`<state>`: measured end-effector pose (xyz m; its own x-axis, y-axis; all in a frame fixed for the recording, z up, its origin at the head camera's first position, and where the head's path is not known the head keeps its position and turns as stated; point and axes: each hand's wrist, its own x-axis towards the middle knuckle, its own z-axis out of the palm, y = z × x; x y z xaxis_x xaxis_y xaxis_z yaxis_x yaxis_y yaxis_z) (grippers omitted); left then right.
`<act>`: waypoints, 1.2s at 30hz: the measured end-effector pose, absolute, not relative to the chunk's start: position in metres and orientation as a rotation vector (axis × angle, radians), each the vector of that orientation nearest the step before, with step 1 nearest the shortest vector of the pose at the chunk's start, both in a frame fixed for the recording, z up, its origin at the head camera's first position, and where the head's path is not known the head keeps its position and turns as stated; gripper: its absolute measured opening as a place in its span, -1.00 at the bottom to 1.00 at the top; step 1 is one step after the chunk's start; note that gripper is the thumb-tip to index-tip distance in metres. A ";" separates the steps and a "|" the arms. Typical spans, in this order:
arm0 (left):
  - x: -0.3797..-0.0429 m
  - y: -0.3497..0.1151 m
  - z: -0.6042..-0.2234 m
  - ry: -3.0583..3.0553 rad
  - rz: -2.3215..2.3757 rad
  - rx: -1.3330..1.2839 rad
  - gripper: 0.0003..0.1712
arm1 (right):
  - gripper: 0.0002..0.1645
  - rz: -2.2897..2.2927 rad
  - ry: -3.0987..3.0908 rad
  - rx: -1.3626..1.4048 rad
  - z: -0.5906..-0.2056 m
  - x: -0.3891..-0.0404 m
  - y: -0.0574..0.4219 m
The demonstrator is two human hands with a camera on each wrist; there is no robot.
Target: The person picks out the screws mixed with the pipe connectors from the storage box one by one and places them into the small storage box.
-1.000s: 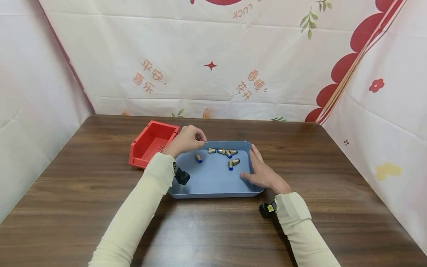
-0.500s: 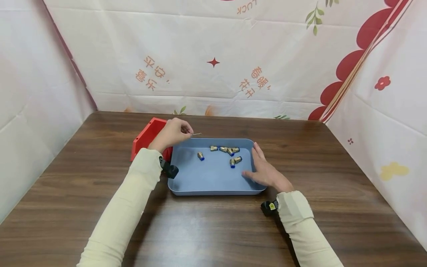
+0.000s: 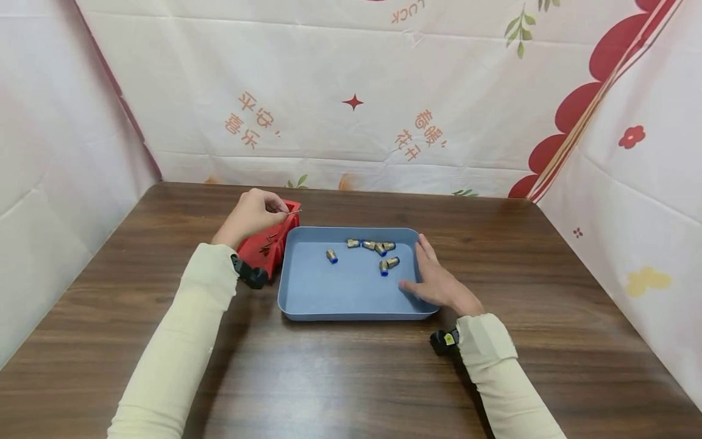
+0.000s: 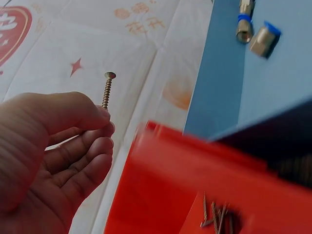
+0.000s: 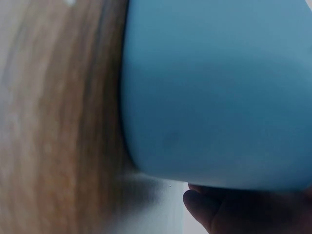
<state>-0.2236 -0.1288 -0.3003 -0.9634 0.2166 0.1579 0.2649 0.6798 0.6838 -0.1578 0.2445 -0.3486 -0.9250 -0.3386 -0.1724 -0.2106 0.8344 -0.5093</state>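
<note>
Between thumb and fingertips my left hand (image 3: 252, 212) pinches a brass-coloured screw (image 4: 107, 91), head up in the left wrist view. That hand is over the red bin (image 3: 255, 256) and hides part of it. Several similar screws (image 4: 218, 219) lie in the bin. My right hand (image 3: 436, 283) rests at the right rim of the blue tray (image 3: 318, 299), fingers straight along the outside and thumb reaching over the inside. In the right wrist view the tray's wall covers most of this hand.
Several brass pipe fittings with blue collars lie in the tray: a single fitting (image 3: 331, 256) towards the left, others, such as an angled fitting (image 3: 388, 266), at the back right. Bin and tray stand side by side on a wooden table (image 3: 351, 372). A printed curtain (image 3: 351, 146) hangs behind.
My left hand has moved left with the screw, from over the tray's back rim to above the red bin, which appears shifted. My right hand stays at the tray rim.
</note>
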 end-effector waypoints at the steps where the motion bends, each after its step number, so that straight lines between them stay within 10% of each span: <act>1: -0.223 -0.132 -0.300 -2.819 -1.154 -0.386 -0.85 | 0.09 -0.721 2.762 -0.419 -0.349 -0.158 0.245; 36: -0.214 -0.164 -0.305 -2.850 -1.182 -0.277 -0.74 | 0.10 -0.716 2.782 -0.469 -0.350 -0.157 0.245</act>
<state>-0.2141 -0.1636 -0.3049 -0.9831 0.1477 0.1084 0.1811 0.6929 0.6980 -0.1571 0.2450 -0.3504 -0.9221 -0.3603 -0.1409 -0.2476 0.8294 -0.5007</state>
